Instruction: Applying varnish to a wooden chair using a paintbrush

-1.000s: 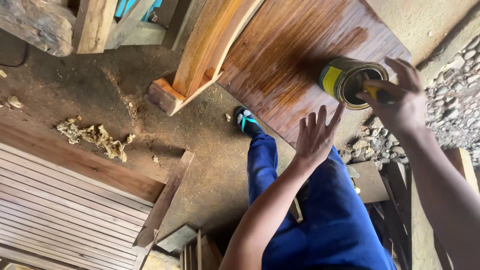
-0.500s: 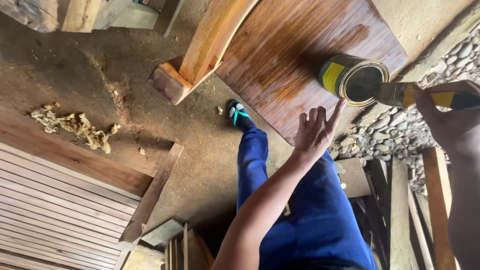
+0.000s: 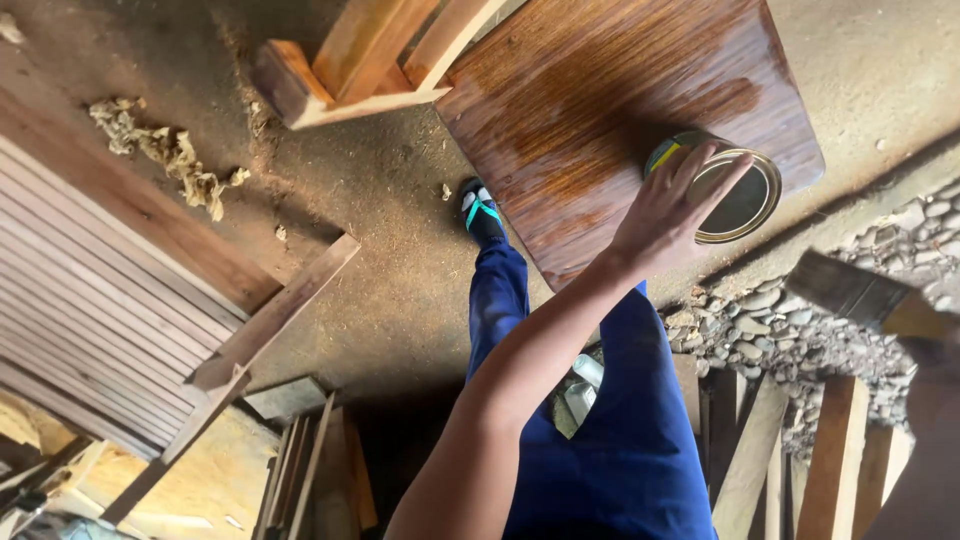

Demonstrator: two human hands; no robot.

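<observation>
An open metal can [image 3: 740, 195] with a yellow label stands on a stained brown wooden board [image 3: 600, 110]. My left hand [image 3: 670, 205] reaches across the board, its straight fingers resting on the can's side and rim. At the right edge my right hand [image 3: 935, 365], blurred and mostly cut off, holds a wide paintbrush [image 3: 850, 288] with dark bristles and a yellow handle. The brush hangs above the stones, clear of the can.
My blue trouser legs [image 3: 620, 440] and a sandalled foot [image 3: 482, 212] stand on a dusty floor. A pale wooden frame [image 3: 370, 70] lies beyond the board. Slatted panels [image 3: 90, 290], wood shavings [image 3: 165, 150], loose planks [image 3: 830, 450] and gravel [image 3: 790, 330] surround me.
My left hand moved from open air onto the can. My right hand drew the brush out of the can and off to the right. The view shifted closer.
</observation>
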